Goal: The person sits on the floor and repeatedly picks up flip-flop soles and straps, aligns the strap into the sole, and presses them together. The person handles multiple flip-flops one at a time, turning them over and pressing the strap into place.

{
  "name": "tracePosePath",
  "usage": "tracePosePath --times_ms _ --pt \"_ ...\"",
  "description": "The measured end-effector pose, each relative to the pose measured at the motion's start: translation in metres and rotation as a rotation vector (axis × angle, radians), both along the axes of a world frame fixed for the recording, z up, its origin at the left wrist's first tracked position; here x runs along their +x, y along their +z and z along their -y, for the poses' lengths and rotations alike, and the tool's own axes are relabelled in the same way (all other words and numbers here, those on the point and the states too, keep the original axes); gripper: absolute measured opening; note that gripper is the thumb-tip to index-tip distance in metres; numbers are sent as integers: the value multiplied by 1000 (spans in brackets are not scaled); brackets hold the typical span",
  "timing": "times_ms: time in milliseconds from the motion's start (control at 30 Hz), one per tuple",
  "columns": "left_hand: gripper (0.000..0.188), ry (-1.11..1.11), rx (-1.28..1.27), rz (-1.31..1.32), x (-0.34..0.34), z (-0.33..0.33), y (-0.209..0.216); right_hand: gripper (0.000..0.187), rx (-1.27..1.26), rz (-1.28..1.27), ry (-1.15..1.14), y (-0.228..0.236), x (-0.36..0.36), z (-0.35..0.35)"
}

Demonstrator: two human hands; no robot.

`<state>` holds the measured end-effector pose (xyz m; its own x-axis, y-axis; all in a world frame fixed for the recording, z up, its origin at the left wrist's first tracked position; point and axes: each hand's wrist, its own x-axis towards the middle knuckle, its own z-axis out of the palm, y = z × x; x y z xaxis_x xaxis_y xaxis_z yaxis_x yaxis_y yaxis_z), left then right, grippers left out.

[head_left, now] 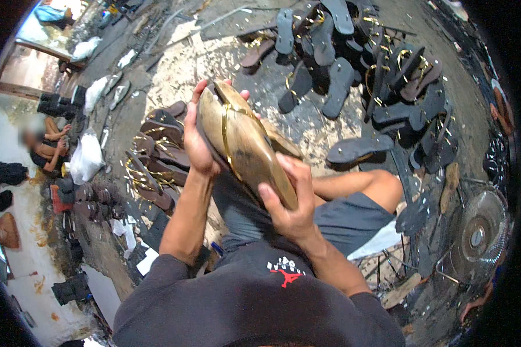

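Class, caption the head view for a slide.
Left hand and right hand hold a gold-strapped sandal on a brown last.

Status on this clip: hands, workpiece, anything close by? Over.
Left hand holding far end, right hand near end. Wooden shoe last between them, gold straps on it. Sandals heaped on the floor beyond.

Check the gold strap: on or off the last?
On: the gold strap lies across the wooden last, held in left hand and right hand.
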<state>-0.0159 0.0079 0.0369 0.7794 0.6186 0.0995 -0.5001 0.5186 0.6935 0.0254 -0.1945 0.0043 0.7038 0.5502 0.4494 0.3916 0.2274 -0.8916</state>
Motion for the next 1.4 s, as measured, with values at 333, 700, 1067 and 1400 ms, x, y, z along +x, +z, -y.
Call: tracePosePath --times_ms 333,700,1067,1400 --pt "69 163 -61 -523 -42 85 -44 77 -364 303 280 -13 17 35" --pt "100 24 -317 -397 -89 137 20 50 -339 -1476 610 13 -10 80" --pt "114 139 -285 -355 -86 139 26 49 -329 -1206 616 -4 -17 104" --pt "98 -42 -80 -235 -23 93 -10 77 370 -1720 835 13 -4 43"
